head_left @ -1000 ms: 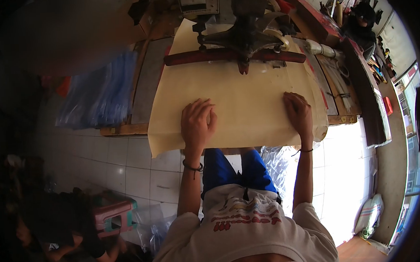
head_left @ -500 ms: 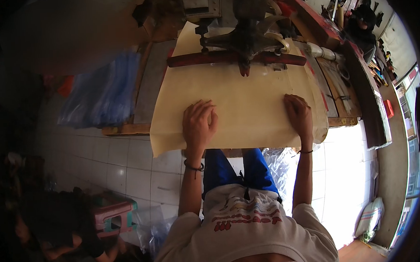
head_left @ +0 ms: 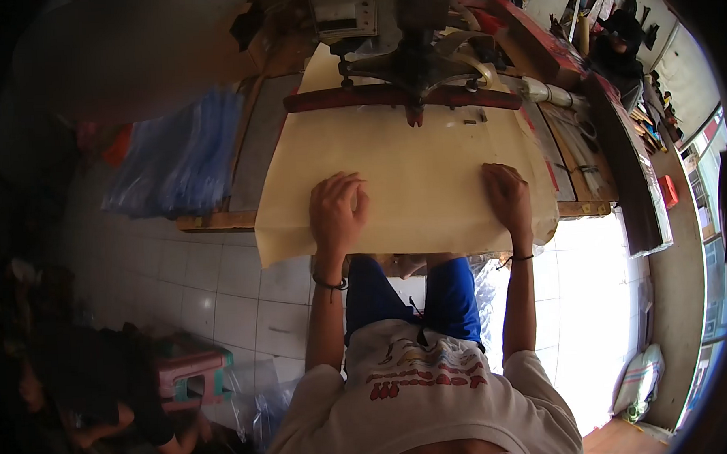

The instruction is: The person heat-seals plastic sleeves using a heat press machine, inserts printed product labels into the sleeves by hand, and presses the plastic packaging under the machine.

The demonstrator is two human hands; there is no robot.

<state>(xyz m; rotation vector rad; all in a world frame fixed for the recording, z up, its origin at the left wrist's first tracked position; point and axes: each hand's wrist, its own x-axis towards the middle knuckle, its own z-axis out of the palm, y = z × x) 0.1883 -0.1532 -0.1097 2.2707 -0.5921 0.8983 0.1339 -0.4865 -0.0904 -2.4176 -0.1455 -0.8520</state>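
Observation:
A large tan sheet covers the work table in front of me, its near edge hanging past the table's front. On its left part rests my left hand, fingers laid together and slightly bent, thumb apart. My right hand lies on the right part of the sheet, palm down with loosely bent fingers. Neither hand shows anything gripped. Beyond them, a long dark red bar crosses above the sheet, hung from a dark metal press head.
Blue translucent plastic sheets hang at the table's left. A white-wrapped roll lies at the right, near a long dark beam. At lower left, a person in dark clothing is beside a red and green stool.
The whole view has shifted slightly. My right hand's fingers look a little more extended, and my knees are farther apart. Both hands remain on the sheet.

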